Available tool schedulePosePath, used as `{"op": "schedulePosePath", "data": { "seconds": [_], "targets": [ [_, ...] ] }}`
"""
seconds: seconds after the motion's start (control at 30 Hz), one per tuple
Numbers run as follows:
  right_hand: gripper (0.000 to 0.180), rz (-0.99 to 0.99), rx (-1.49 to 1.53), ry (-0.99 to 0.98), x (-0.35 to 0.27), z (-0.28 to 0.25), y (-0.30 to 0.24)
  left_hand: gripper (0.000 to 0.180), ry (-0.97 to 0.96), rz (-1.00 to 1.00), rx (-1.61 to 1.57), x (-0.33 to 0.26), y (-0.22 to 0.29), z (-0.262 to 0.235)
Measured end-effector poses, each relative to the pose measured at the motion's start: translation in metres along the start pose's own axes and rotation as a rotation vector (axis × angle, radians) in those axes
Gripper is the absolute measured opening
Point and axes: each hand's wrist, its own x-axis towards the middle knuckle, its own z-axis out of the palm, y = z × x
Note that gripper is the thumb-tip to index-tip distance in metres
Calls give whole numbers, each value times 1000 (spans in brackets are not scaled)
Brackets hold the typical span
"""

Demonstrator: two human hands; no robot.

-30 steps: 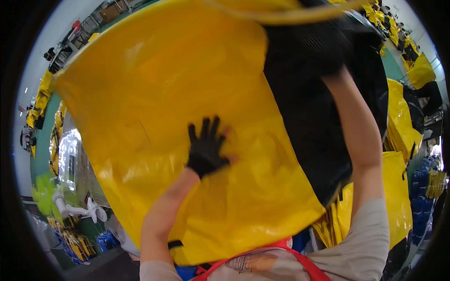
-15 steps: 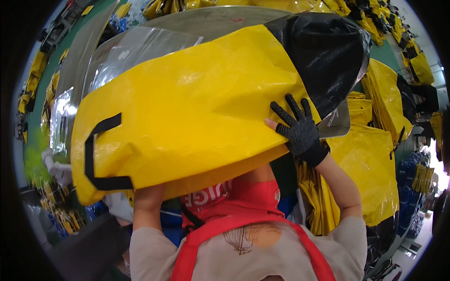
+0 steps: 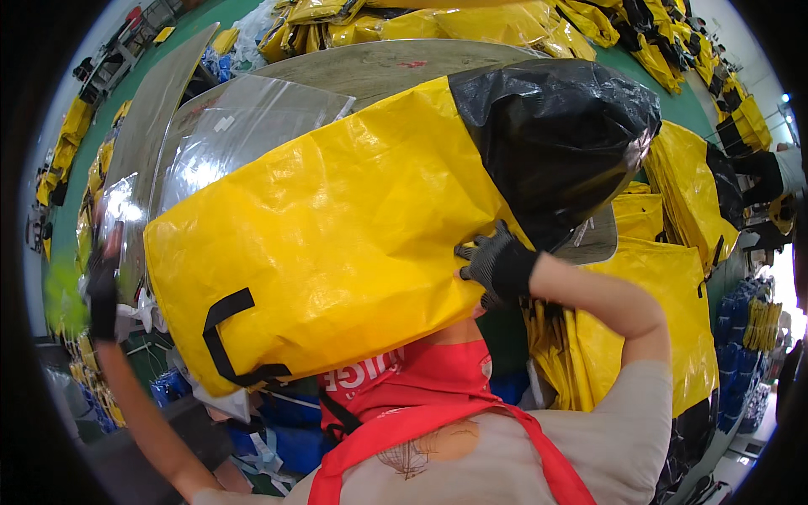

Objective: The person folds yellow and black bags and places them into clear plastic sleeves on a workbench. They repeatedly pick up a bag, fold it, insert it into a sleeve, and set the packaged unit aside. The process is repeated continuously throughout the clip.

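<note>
A large yellow tarpaulin bag (image 3: 320, 227) with a black end section (image 3: 555, 135) slants across the worktable in front of me. A black strap handle (image 3: 220, 337) is fixed near its left end. My right hand (image 3: 495, 263), in a dark dotted glove, presses at the bag's near right edge. Its fingers are bent and gathering the yellow sheet. My left hand (image 3: 103, 286), also in a dark glove, is off the bag, out past its left end beside a clear glossy sheet. Motion smears its fingers, so their pose cannot be made out.
The grey wood-grain worktable (image 3: 396, 63) has a clear plastic sheet (image 3: 252, 118) on it. Yellow bags (image 3: 648, 311) are stacked to the right, with more piled yellow bags (image 3: 454, 25) beyond the far edge. Blue bundles (image 3: 741, 328) stand at the far right.
My left hand has come out from under the bag and swung left. My right hand has shifted nearer and left, its fingers going from spread to bent. The bag has turned slightly and lies flatter.
</note>
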Motion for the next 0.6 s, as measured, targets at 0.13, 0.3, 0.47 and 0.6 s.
{"op": "schedulePosePath", "data": {
  "seconds": [0.13,0.3,0.47,0.6],
  "targets": [
    [64,147,247,525,-36,-115,75,62,14,325,132,59,150,116],
    [70,816,-167,769,-27,-2,247,81,-199,423,76,20,211,202],
    [77,920,-119,780,43,89,254,78,-250,386,106,15,209,205],
    [72,626,241,991,0,56,202,77,-223,419,126,11,195,204]
  ]
}}
